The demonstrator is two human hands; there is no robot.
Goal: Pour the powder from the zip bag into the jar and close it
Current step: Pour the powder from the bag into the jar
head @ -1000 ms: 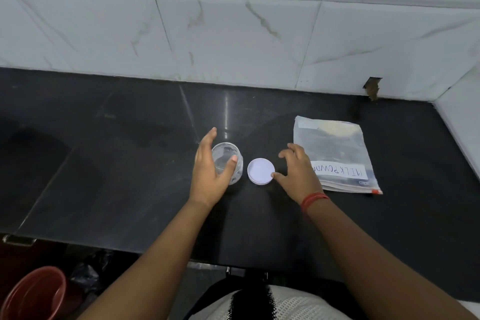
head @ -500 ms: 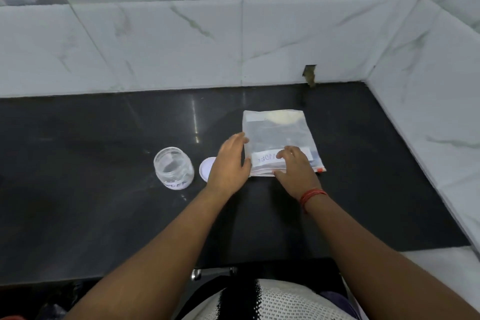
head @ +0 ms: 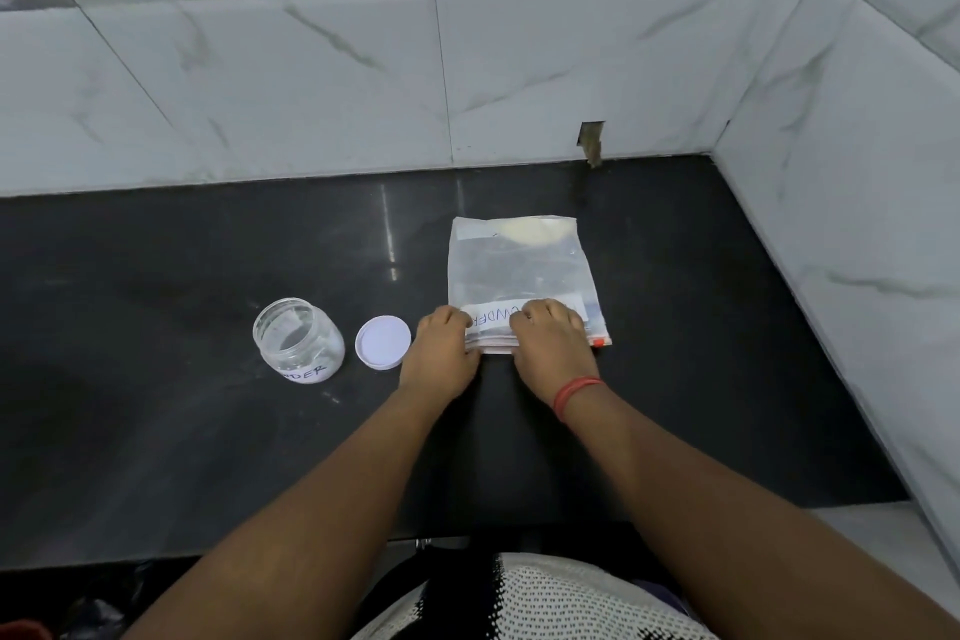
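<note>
A black polished stone counter (head: 208,431) runs left and right beneath the grip, with streaks of light reflected on it beyond. Behind the grip and to its right, white grey-veined marble tiles (head: 311,83) meet in a corner, with a small chipped notch (head: 591,143) at the back wall's base.

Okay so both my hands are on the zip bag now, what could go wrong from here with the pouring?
1. The jar has a narrow mouth and the zip bag is much wider, so powder may spill onto the black counter.
2. The powder sits bunched at the bag's far end; opening it under the left hand and right hand could release a puff.
3. The lid lies loose beside the jar and could get knocked.
</note>
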